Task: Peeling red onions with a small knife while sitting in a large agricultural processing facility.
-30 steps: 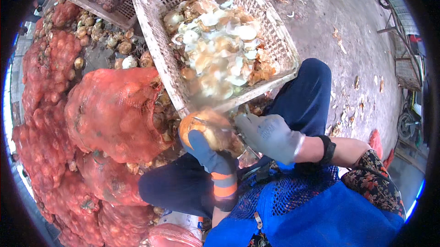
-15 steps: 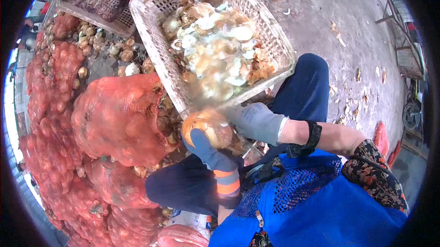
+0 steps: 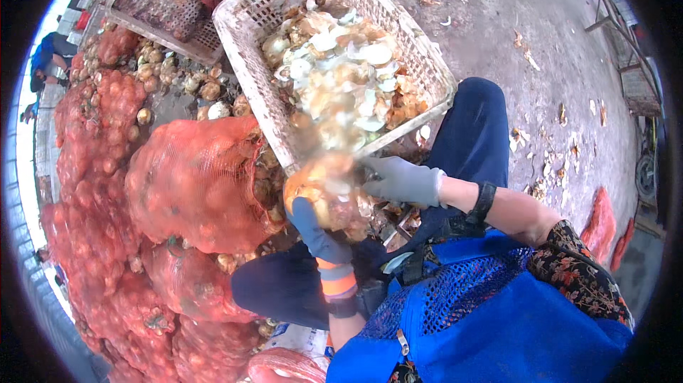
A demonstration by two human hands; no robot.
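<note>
My left hand, in a grey glove with orange bands at the wrist, is closed around a yellow-brown onion. Loose skin hangs about the onion, and blur hides its outline. Close to its right side is my right hand in a light grey glove. Its fingers are curled together, and whatever they hold is hidden. Both hands are just below the near corner of a dirty white plastic crate. Inside the crate lies a heap of pale and brown onion peels.
Red mesh sacks of onions crowd the left side. Loose onions lie behind them, beside a second crate. Peel scraps dot the concrete floor at right, near an orange-red mesh bag. Another person is at the far left.
The whole view has shifted slightly. My right hand has drawn a little to the right of the onion, with its fingers more curled. My left hand keeps hold of the onion.
</note>
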